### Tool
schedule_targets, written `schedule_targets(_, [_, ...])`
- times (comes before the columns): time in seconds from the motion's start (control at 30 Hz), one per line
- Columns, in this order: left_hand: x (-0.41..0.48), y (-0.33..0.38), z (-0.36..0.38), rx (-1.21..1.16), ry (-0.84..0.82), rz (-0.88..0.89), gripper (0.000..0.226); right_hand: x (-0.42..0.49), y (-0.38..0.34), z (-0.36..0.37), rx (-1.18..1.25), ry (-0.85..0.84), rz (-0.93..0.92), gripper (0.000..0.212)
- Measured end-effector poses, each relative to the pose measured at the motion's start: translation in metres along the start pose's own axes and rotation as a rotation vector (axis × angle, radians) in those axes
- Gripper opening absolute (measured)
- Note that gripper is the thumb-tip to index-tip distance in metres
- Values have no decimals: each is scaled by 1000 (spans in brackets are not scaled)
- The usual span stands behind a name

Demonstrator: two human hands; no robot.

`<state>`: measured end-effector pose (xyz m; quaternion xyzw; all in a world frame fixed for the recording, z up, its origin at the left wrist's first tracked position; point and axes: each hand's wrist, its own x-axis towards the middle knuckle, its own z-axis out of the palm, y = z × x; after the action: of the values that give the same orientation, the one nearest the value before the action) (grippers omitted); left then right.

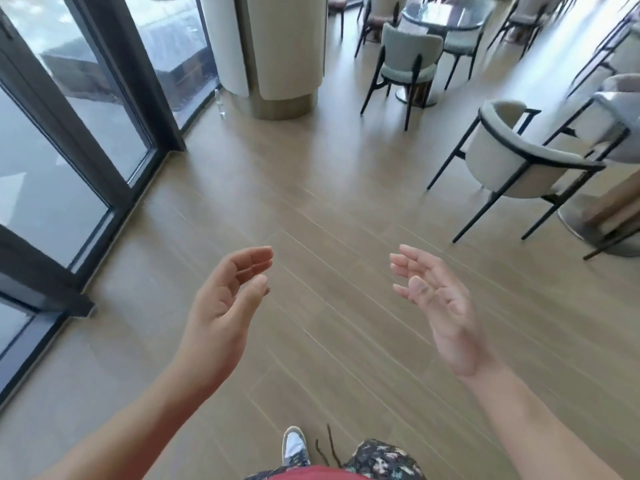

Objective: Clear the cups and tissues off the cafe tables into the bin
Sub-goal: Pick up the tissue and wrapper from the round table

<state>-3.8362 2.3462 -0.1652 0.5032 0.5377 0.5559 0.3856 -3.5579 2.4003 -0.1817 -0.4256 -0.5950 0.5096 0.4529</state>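
My left hand [227,299] and my right hand [436,299] hang in front of me over the wooden floor, palms facing each other, fingers loosely curled and holding nothing. No cup, tissue or bin shows in this view. A round glass-topped cafe table [446,15] stands far ahead at the top right; I cannot tell whether anything lies on it.
Dark-framed glass doors [79,109] run along the left. A wide white column [273,53] stands ahead, with a small clear bottle [219,103] on the floor beside it. Upholstered chairs [408,64] [512,157] and a table base [602,230] crowd the right side.
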Motion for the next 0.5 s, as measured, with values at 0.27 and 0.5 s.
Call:
schedule_targets(0.27, [131, -21, 43, 14, -89, -4, 44, 102, 14, -23, 26, 115, 27, 71])
schedule_targets(0.5, [263, -39, 114, 14, -109, -9, 46, 224, 43, -82, 54, 189, 0, 70])
